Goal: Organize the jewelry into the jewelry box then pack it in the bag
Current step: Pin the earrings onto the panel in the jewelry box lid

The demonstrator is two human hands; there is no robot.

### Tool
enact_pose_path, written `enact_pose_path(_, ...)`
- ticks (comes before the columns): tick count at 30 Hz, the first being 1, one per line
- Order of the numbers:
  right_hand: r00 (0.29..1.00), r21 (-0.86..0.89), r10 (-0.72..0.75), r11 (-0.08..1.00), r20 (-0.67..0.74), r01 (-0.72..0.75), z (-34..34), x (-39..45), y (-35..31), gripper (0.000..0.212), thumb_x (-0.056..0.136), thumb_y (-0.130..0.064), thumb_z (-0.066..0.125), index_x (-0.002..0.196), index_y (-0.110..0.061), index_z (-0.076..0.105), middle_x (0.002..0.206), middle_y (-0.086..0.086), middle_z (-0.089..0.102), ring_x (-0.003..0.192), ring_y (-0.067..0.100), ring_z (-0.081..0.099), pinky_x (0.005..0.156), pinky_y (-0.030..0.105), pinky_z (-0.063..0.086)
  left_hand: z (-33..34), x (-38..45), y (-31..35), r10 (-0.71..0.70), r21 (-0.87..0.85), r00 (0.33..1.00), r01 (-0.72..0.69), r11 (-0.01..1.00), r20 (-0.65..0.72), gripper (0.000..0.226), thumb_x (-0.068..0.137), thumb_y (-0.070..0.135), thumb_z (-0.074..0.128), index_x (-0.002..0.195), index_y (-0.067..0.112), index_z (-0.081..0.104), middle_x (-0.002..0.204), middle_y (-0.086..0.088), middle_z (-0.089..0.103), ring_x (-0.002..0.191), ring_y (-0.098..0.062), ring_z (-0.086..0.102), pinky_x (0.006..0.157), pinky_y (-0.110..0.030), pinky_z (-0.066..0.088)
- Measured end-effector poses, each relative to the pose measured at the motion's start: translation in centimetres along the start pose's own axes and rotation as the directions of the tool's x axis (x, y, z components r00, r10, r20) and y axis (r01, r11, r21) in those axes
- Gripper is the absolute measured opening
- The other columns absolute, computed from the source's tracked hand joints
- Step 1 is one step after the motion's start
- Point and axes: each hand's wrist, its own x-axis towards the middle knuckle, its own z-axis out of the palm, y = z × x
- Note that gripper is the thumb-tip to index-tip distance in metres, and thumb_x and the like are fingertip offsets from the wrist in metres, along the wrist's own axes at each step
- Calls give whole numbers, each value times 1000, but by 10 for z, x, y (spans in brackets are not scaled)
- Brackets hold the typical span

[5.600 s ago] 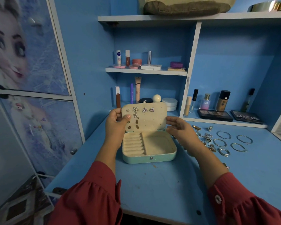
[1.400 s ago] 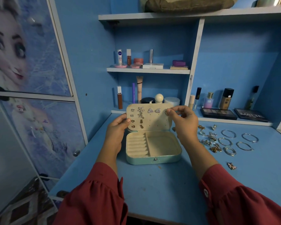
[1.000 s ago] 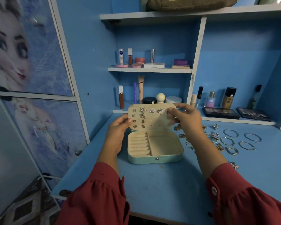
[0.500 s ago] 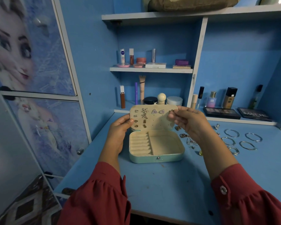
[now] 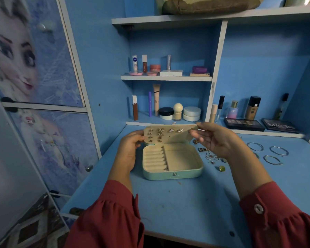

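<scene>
1. Two dark red fabric sleeves (image 5: pixel 113 217) reach in from the near edge over the blue painted desk top (image 5: pixel 186 203).
2. The mint-green rounded jewelry box (image 5: pixel 173 162) sits open on the desk between the forearms, its cream lining showing ring rolls on the left and a bare compartment on the right.
3. The left hand (image 5: pixel 130 146) grips the left edge of the cream earring panel (image 5: pixel 168 134), thumb on its front face; several stud earrings (image 5: pixel 171 130) are pinned on the panel.
4. The right hand (image 5: pixel 216 140) pinches a small gold-coloured earring (image 5: pixel 192 129) against the panel's upper right corner, other fingers loosely spread.
5. Loose small jewelry pieces (image 5: pixel 210 156) lie just right of the box; thin silver bangles (image 5: pixel 274 154) lie farther right.
6. Behind, cosmetics bottles and jars (image 5: pixel 177 111) stand on blue shelves.
</scene>
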Motion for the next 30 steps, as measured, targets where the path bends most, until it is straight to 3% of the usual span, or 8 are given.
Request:
enact_pose_path(6, 991, -73, 117, 991, 59, -113, -10, -5, -5, 8, 89, -2, 56, 87, 0, 64, 71, 16, 72, 55, 16, 70, 42, 16, 50, -2, 0, 1, -17, 48, 1000, 17, 999, 13, 31, 72, -2, 54, 67, 20, 76, 76, 2, 72, 80, -18, 60, 75, -31, 40)
enact_pose_path(11, 985, -102, 154, 984, 83, -146, -15, -5, -4, 9, 88, 1, 56, 86, -1, 65, 70, 16, 72, 54, 15, 70, 40, 16, 50, 2, 0, 3, -21, 62, 1000, 22, 998, -21, 49, 74, -13, 43, 57, 21, 75, 67, 4, 71, 71, -15, 58, 66, -25, 41)
enact_pose_path(17, 977, -94, 168, 983, 129, -157, -19, -4, -1, 10, 86, 6, 55, 88, 1, 64, 69, 16, 72, 54, 15, 70, 45, 15, 52, 6, -2, 8, 2, 76, 999, 1, 997, -43, 37, 76, -17, 43, 69, 6, 71, 78, -7, 71, 79, -21, 64, 70, -27, 49)
enact_pose_path(23, 977, -119, 159, 983, 141, -143, -21, 3, 8, 15, 86, 12, 54, 90, 0, 62, 70, 14, 71, 57, 16, 70, 49, 16, 54, 11, -5, 10, 0, 66, 994, 7, 998, -107, 38, 76, -21, 38, 74, 1, 69, 77, -10, 68, 70, -15, 63, 61, -17, 52)
enact_pose_path(27, 981, -246, 152, 962, 123, -118, -20, 8, 14, 21, 84, 7, 60, 90, -13, 58, 68, 6, 70, 53, 10, 66, 39, 14, 41, 15, -11, 17, 0, 96, 983, 18, 995, -181, 42, 71, -23, 35, 77, 1, 69, 75, -9, 65, 62, -9, 59, 55, -15, 49)
enact_pose_path(30, 988, -344, 120, 936, 95, -80, -23, 14, 16, 24, 81, 3, 65, 87, -18, 55, 61, 0, 65, 48, 7, 58, 40, 16, 31, 20, -15, 21, 35, 122, 979, -11, 992, -201, 38, 75, -18, 42, 73, 8, 70, 83, -7, 70, 72, -10, 62, 63, -17, 50)
